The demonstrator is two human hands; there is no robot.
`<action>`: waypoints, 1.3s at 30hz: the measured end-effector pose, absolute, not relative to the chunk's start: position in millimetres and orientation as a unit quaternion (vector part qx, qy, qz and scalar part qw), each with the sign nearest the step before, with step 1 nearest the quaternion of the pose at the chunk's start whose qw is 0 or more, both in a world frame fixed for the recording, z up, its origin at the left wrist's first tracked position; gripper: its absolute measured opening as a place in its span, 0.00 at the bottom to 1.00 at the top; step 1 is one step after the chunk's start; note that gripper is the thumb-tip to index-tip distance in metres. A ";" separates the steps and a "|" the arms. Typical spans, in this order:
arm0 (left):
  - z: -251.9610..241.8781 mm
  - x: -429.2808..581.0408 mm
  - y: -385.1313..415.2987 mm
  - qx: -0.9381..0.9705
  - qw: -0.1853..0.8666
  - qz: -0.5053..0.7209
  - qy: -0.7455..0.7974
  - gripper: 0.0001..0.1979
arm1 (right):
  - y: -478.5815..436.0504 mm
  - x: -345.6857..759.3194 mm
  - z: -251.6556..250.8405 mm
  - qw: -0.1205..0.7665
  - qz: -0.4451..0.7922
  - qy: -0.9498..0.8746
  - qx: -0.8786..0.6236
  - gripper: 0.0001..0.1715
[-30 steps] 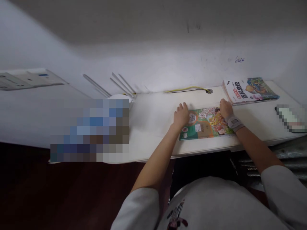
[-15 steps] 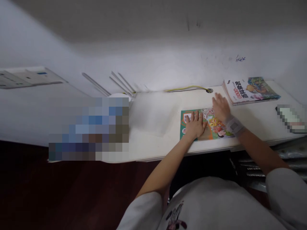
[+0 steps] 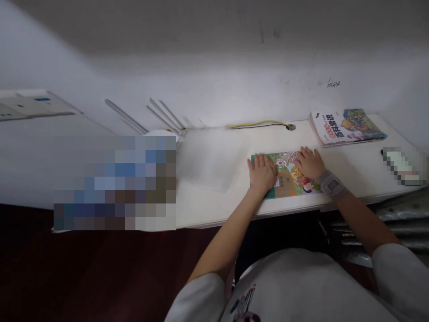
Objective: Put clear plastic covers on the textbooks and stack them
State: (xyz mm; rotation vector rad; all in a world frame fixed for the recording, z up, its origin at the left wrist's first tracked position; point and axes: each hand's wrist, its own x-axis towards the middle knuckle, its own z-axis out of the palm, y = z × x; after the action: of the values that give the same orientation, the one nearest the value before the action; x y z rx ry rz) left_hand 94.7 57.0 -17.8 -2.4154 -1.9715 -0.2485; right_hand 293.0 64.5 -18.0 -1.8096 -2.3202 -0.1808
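A closed book (image 3: 284, 184) with a colourful illustrated cover and a green left edge lies flat near the front edge of the white desk (image 3: 214, 203). My left hand (image 3: 263, 173) rests flat on the left part of its cover, fingers pointing away from me, and hides some of the printing there. On the far right part of the cover lies my right hand (image 3: 311, 164), its fingers spread and palm down. A watch (image 3: 331, 184) is on my right wrist.
A stack of books (image 3: 346, 127) stands at the back right, by the wall. A blurred-out phone-like object (image 3: 402, 167) lies at the far right. At the left is a pixelated blue item (image 3: 124, 179). A yellow cable (image 3: 258, 124) runs along the wall into a round hole.
My right hand has come down from above the book's far edge onto its cover. My left hand has shifted left towards the book's left edge.
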 end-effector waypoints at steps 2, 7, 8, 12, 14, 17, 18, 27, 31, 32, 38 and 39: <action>-12.8 111.0 63.8 -0.797 -0.007 -0.079 -0.598 0.30 | 71.0 266.8 -13.7 0.132 -0.038 -0.789 -0.598 0.30; -18.2 130.5 75.3 -0.846 -0.061 -0.032 -0.529 0.32 | 81.9 233.1 -23.8 0.169 0.035 -0.817 -0.550 0.33; -20.7 130.3 75.9 -0.846 -0.062 -0.033 -0.529 0.32 | 81.9 235.8 -26.9 0.166 0.037 -0.824 -0.540 0.33; -26.8 122.6 76.4 -0.840 -0.059 -0.060 -0.535 0.30 | 77.0 262.1 -33.3 0.135 -0.009 -0.841 -0.523 0.33; -27.0 113.9 77.0 -0.832 -0.056 -0.077 -0.547 0.29 | 74.3 275.7 -33.4 0.116 -0.041 -0.837 -0.533 0.31; -26.2 93.1 78.0 -0.804 -0.051 -0.086 -0.587 0.29 | 72.7 290.1 -33.9 0.099 -0.068 -0.828 -0.547 0.31; -26.0 85.1 78.2 -0.791 -0.052 -0.084 -0.603 0.29 | 72.8 293.3 -34.6 0.096 -0.072 -0.826 -0.551 0.31; -30.1 53.7 75.4 -0.704 -0.085 -0.137 -0.692 0.31 | 80.2 305.8 -43.9 0.113 -0.041 -0.806 -0.580 0.32; -27.2 48.4 80.4 -0.680 -0.149 -0.246 -0.674 0.28 | 82.5 306.0 -43.4 0.122 -0.029 -0.799 -0.589 0.31; -25.8 45.8 83.4 -0.663 -0.175 -0.287 -0.669 0.28 | 83.0 305.8 -42.9 0.125 -0.028 -0.796 -0.591 0.30; -14.6 29.2 111.1 -0.556 -0.402 -0.448 -0.574 0.32 | 88.4 301.3 -39.2 0.138 -0.029 -0.799 -0.585 0.27; -12.8 27.4 115.4 -0.560 -0.435 -0.446 -0.546 0.35 | 89.9 300.5 -38.7 0.139 -0.027 -0.802 -0.580 0.26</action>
State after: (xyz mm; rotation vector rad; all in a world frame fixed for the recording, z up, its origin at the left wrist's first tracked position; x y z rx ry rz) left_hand 27.4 115.4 -12.8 -2.5122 -2.4529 -2.0028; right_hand 300.5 89.9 -38.7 -1.6771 -2.3194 -0.0775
